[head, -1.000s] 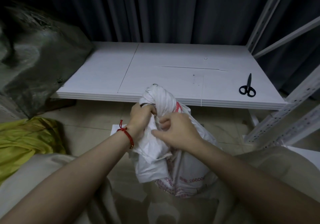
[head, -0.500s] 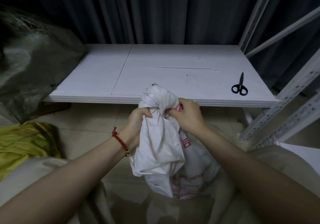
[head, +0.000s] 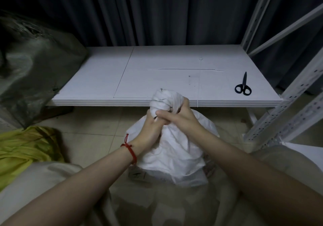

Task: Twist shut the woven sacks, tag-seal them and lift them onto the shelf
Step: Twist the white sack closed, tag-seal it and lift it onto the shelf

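**A:** Hands?
**B:** Two. L hand (head: 150,129) & R hand (head: 176,119) touch, both clamped round the twisted top of one white sack (head: 174,152).
**A:** Sack where?
**B:** Low, in front of the shelf (head: 157,79) edge, not on it. One pair of scissors (head: 243,86) lies on the shelf, far R. One red string (head: 130,149) on L wrist.

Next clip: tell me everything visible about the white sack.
The sack is white, woven-looking fabric, creased and slack. Its neck is twisted into a bunched knob standing up before the front edge of the shelf. The left hand and right hand grip it just below the knob. Its body sits low over the tiled floor; faint print shows near its bottom.
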